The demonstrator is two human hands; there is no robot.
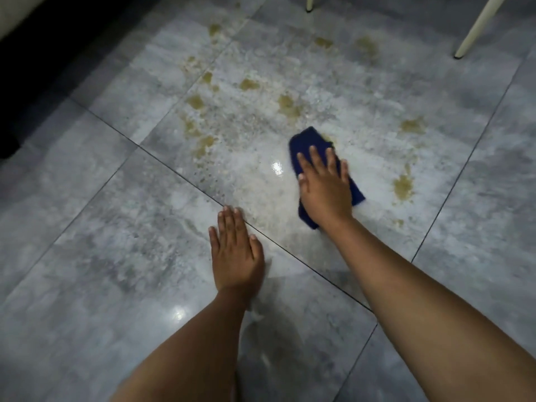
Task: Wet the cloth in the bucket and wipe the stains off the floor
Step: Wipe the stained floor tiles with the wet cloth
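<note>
A dark blue cloth (307, 142) lies flat on the grey tiled floor (116, 242) near the middle of the view. My right hand (324, 190) presses on it with straight, spread fingers and hides much of it. My left hand (235, 253) rests flat on the floor nearer to me and to the left, fingers straight, holding nothing. Several yellow-brown stains (285, 104) dot the wet, shiny tile beyond and beside the cloth, one of them to the right (403, 187). No bucket is in view.
Two cream furniture legs stand at the top, one at the right (478, 27) and one at the top edge (309, 2). A dark piece of furniture (34, 53) fills the upper left. Dark grout lines cross the floor diagonally.
</note>
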